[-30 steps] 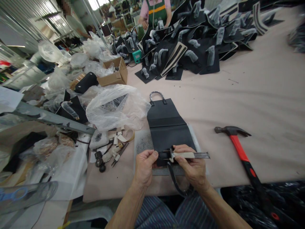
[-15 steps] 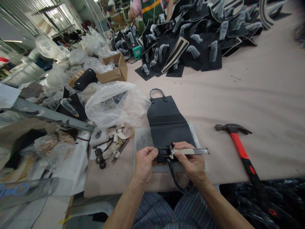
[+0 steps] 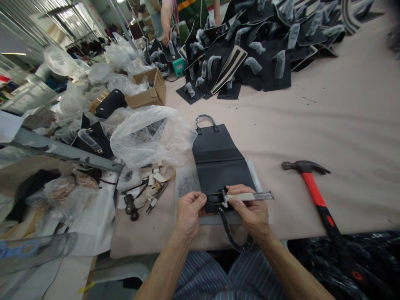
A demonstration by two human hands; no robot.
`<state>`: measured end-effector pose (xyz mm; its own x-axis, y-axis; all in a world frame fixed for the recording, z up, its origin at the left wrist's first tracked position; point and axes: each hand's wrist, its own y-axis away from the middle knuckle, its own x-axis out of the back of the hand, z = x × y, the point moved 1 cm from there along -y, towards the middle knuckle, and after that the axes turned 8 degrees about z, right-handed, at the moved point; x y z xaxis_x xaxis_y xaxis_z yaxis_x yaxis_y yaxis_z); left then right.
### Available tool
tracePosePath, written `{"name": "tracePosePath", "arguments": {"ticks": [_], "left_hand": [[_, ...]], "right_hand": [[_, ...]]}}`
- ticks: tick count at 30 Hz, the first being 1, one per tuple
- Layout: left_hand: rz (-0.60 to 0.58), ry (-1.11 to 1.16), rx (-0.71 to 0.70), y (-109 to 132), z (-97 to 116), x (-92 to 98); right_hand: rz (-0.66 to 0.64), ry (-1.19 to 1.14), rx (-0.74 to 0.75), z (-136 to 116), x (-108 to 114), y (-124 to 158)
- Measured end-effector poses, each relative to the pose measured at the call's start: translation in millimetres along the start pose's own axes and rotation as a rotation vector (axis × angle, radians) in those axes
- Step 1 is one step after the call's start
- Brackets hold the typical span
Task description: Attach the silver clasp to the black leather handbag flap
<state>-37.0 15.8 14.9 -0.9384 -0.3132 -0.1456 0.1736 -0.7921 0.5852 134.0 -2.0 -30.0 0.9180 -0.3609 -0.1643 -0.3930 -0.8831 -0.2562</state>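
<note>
**A:** What is laid out on the work surface?

**B:** A cloth-covered table [image 3: 328, 125] is seen, with a heap of black panels [image 3: 259, 46] stacked at its far side. A black bag panel [image 3: 218, 162] is laid flat near the front edge, on a grey pad [image 3: 186, 183]. A clear plastic bag [image 3: 150, 135] is placed just beside it on the left, and a red-handled hammer [image 3: 315, 193] well apart on the right.

**A:** How is the panel held?

**B:** Its near edge is pinched by the left hand [image 3: 187, 214], with the thumb on top and the fingers closed. The right hand [image 3: 253, 214] is closed on a flat metal tool [image 3: 250, 196], gripped by its taped shank between thumb and fingers. The tool is laid crosswise on the same edge, with its bare end projecting to the right.

**A:** Where is the panel located relative to both grips?

**B:** It extends away from the hands, and its near edge is held between them. One carry handle [image 3: 206, 120] is located at the far end. The other handle [image 3: 229, 235] is hung below the table edge, between the wrists.
</note>
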Motion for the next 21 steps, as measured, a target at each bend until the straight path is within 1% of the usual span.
{"name": "tracePosePath", "arguments": {"ticks": [13,17,21], "left_hand": [[0.014,0.007,0.01,2.5,3.7,-3.0],[0.017,0.003,0.013,2.2,2.8,-2.1],[0.016,0.004,0.005,1.7,0.2,-1.2]], "right_hand": [[-0.018,-0.003,0.015,4.6,1.0,0.6],[-0.025,-0.013,0.06,4.6,-0.3,1.8],[-0.015,0.006,0.143,1.6,-2.9,4.8]]}}
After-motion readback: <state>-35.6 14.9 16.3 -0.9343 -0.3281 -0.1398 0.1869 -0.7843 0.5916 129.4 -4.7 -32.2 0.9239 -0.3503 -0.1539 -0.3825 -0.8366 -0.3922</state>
